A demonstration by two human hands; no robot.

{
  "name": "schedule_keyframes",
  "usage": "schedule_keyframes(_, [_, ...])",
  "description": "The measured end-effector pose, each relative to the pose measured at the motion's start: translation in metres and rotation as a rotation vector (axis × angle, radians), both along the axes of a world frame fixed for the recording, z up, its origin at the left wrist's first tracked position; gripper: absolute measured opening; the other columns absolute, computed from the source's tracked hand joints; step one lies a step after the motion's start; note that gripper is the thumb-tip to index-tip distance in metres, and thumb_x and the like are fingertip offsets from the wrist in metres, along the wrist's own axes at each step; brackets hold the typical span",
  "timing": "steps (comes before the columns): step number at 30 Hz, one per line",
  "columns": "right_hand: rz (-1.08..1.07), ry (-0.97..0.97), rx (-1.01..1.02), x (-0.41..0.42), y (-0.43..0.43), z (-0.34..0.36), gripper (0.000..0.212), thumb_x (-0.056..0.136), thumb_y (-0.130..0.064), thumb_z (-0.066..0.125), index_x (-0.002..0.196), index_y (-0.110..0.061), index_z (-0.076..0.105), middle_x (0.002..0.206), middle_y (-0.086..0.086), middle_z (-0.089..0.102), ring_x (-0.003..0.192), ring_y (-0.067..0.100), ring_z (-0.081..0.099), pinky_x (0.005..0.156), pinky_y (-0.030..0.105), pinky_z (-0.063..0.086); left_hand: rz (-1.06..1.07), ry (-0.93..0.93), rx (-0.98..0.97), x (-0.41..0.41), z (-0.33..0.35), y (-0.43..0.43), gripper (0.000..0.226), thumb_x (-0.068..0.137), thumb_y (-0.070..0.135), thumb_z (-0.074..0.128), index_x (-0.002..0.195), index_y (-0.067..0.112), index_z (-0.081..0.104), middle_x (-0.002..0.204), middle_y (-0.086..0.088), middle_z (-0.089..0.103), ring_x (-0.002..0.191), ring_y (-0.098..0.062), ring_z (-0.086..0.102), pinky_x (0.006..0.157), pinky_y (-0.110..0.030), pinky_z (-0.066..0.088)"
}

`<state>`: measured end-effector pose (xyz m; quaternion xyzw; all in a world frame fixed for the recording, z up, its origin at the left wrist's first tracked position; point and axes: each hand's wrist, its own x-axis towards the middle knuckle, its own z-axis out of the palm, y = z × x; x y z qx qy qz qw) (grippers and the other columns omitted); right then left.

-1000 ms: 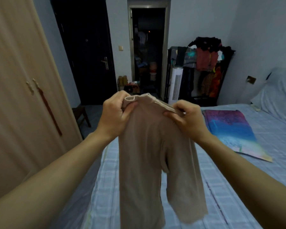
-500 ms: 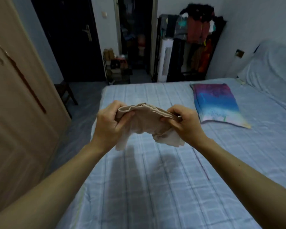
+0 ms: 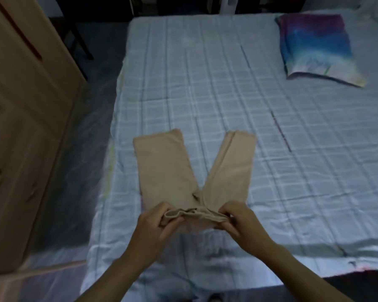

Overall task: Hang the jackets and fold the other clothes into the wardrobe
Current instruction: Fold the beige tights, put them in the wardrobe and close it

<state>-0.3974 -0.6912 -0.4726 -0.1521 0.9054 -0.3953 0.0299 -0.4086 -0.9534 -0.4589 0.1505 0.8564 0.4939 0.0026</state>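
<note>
While the bed [image 3: 227, 88] with its pale blue checked sheet is taking most of the view, the other things are all lying around it or on it. At the left side of the bed, the wooden wardrobe [image 3: 20, 127] is standing with its doors closed, and a strip of grey floor [image 3: 83, 149] is running between the two. On the bed, near its far right corner, a folded cloth in purple, blue and white [image 3: 316, 46] is lying flat, well apart from the hands.

Near the front edge of the bed, a little left of its middle, the beige trousers [image 3: 194, 168] are lying spread on the sheet. Their two legs are pointing away from the person and are opening into a V shape, and the waistband is staying at the near end, lifted a little from the sheet.

The left hand [image 3: 159, 229] is closing on the left end of the waistband, with the thumb on top and the fingers curled under the fabric. The right hand [image 3: 238, 223] is pinching the right end of the same waistband between thumb and fingers. Both bare forearms are reaching over the front edge of the bed.
</note>
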Motion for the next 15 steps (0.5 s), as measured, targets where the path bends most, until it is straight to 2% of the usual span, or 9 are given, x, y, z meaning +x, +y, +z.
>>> schedule_keyframes(3, [0.047,-0.078,0.002,0.024,0.002,-0.023,0.021,0.088,-0.029,0.068,0.076,-0.014,0.06,0.07,-0.005,0.054,0.066,0.008,0.047,0.063,0.019,0.036,0.027,-0.056,0.004,0.029,-0.024,-0.001,0.032,0.091,0.044,0.06,0.072,0.02,0.05,0.062,0.009,0.045,0.055,-0.007,0.043,0.054,-0.026,0.036])
schedule_keyframes(6, [0.112,-0.107,0.001,0.041,0.003,-0.032,0.02,0.085,-0.022,0.075,0.076,-0.012,0.06,0.07,-0.003,0.053,0.066,0.008,0.045,0.062,0.023,0.037,0.048,-0.09,0.003,0.053,-0.034,0.003,0.033,0.093,0.042,0.058,0.074,0.016,0.054,0.063,0.005,0.049,0.057,-0.015,0.048,0.056,-0.035,0.041])
schedule_keyframes(10, [0.271,-0.166,0.027,0.055,0.005,-0.034,0.031,0.085,-0.041,0.073,0.082,-0.011,0.066,0.075,0.0,0.061,0.068,0.011,0.054,0.064,0.031,0.047,-0.031,-0.152,0.068,0.075,-0.037,0.005,0.033,0.095,0.043,0.057,0.076,0.016,0.058,0.064,0.005,0.053,0.055,-0.017,0.049,0.053,-0.037,0.042])
schedule_keyframes(12, [0.267,-0.199,0.002,0.06,0.007,-0.036,0.034,0.087,-0.047,0.069,0.084,-0.013,0.069,0.077,-0.003,0.064,0.069,0.009,0.057,0.065,0.03,0.048,-0.045,-0.136,0.083,0.081,-0.04,0.007,0.034,0.096,0.044,0.054,0.076,0.017,0.06,0.065,0.005,0.056,0.057,-0.017,0.052,0.053,-0.036,0.042])
schedule_keyframes(15, [0.128,-0.126,-0.037,0.061,0.012,-0.043,0.028,0.094,-0.041,0.059,0.085,-0.017,0.069,0.079,-0.006,0.064,0.075,0.009,0.059,0.071,0.029,0.048,0.026,-0.094,0.022,0.084,-0.052,0.012,0.033,0.096,0.042,0.051,0.073,0.019,0.059,0.067,0.006,0.057,0.061,-0.017,0.054,0.056,-0.037,0.044])
